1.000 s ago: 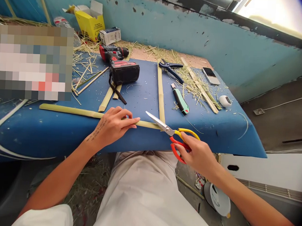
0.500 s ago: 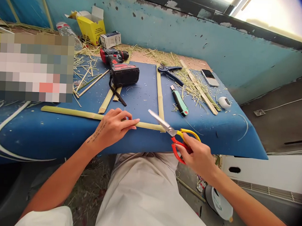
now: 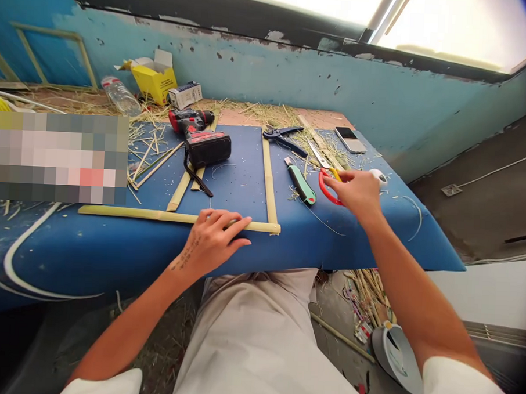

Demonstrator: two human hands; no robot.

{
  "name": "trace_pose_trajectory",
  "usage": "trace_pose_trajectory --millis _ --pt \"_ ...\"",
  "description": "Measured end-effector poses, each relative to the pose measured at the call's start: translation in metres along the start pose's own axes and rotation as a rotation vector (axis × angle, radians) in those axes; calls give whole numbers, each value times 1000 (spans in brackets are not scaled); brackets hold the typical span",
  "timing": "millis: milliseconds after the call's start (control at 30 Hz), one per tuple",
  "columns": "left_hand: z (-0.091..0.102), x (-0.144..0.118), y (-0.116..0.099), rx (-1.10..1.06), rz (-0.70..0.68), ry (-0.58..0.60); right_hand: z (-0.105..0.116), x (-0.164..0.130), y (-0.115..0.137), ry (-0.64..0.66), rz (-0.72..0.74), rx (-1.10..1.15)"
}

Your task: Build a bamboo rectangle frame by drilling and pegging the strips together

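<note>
My left hand (image 3: 215, 241) rests on a long bamboo strip (image 3: 131, 213) lying along the table's front edge, fingers curled over it and thumb lower down. At its right end this strip meets a second bamboo strip (image 3: 269, 183), which runs away from me. My right hand (image 3: 359, 194) is closed on the handles of scissors (image 3: 324, 162) with red and yellow grips. Their blades point away, over bamboo shavings. Left of them lies a green and black utility knife (image 3: 302, 182). Dark blue pliers (image 3: 287, 139) lie at the far end of the second strip.
A red and black cordless drill (image 3: 206, 148) sits on shorter bamboo pieces. Behind it stand a yellow box (image 3: 155, 85), a small white box (image 3: 185, 95) and a plastic bottle (image 3: 120, 96). A phone (image 3: 350, 140) and a white rounded object (image 3: 379, 177) lie at the right.
My right hand has carried the scissors away from the strips' corner, rightward and farther back over the table. My left hand stays on the front strip, its thumb now lower. The view has tilted up.
</note>
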State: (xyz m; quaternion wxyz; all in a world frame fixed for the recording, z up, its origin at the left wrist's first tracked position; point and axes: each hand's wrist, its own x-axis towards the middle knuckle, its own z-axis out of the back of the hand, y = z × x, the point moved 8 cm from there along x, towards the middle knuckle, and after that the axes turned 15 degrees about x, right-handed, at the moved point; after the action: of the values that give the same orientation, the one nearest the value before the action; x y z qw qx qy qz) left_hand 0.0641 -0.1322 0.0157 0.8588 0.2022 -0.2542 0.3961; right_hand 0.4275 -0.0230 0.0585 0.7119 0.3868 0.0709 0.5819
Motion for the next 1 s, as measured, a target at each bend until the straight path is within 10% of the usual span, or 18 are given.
trace_pose_trajectory --millis 167,333,567,1000 --pt "-7 15 -30 -3 26 -45 -32 56 4 -78 55 86" --pt "-7 24 -41 15 56 -115 -50 13 54 -9 258 248" --pt "-10 25 -47 21 16 -116 -116 -62 89 778 -97 168" --pt "1 42 -10 32 180 -79 -148 -41 123 712 -169 584"
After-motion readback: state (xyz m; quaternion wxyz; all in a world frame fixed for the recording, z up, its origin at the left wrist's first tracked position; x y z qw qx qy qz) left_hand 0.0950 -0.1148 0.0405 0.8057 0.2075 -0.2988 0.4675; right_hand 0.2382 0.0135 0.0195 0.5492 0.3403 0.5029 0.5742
